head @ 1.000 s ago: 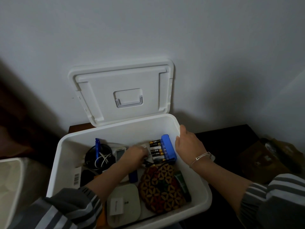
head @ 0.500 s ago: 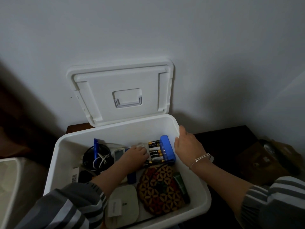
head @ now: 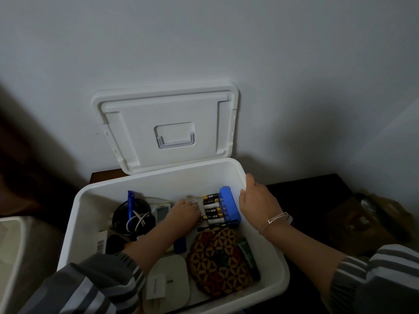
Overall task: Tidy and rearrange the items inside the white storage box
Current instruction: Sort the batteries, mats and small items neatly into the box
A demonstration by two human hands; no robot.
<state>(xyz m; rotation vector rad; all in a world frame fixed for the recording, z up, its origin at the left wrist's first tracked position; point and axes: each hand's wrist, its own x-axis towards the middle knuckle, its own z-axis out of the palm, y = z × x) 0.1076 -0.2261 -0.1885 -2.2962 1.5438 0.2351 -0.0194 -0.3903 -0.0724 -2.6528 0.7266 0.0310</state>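
From where I sit watching the head feed, the white storage box fills the lower middle of the view, smooth moulded plastic with rounded corners, its lid propped open against the pale wall behind. My left hand is down inside the box, palm down on the clutter just beside the batteries, black and gold cylinders lying in a row; its fingertips are hidden under the knuckles, so I cannot tell whether it is pinching anything. My right hand rests over the box's right rim, fingers loosely curled against the wall, gripping nothing that I can see, a thin metal bracelet at the wrist. Between the two hands a blue plastic case, ribbed and rectangular, lies touching the batteries. My left forearm crosses much of the middle, covering whatever lies beneath. To its left sits a coil of black cable with a white cord looped in it and a blue pen standing through it; a small pale device lies beside. Nearer me are a round woven mat with a red-and-gold flower lattice, a dark green tube at its right edge, and a flat white rounded pad.
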